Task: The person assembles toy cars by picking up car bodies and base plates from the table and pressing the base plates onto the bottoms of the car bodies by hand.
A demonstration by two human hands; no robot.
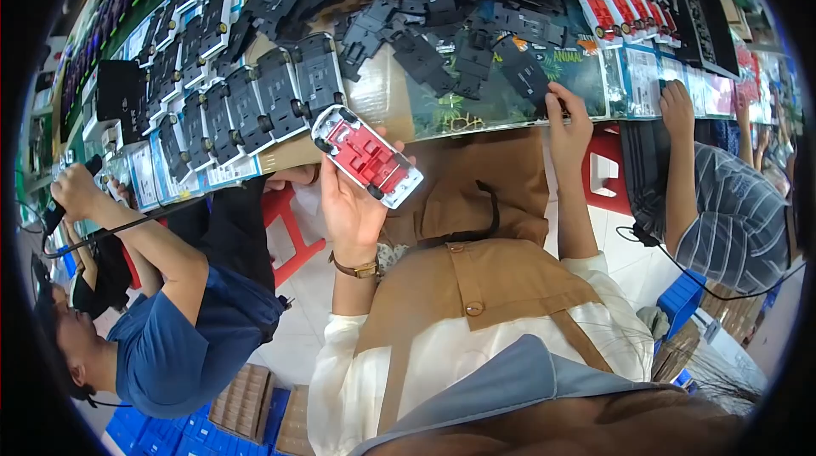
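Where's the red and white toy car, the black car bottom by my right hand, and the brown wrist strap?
Toy car body (367, 155), head view: on its red inside.
Black car base (524, 75), head view: on its flat face.
Brown wrist strap (366, 271), head view: on its gold-coloured part.

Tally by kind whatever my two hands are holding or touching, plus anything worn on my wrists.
White toy car body with red interior, in the left hand: 1
Black toy car base, at the right hand: 1
Brown wrist strap, on the left wrist: 1
Total: 3
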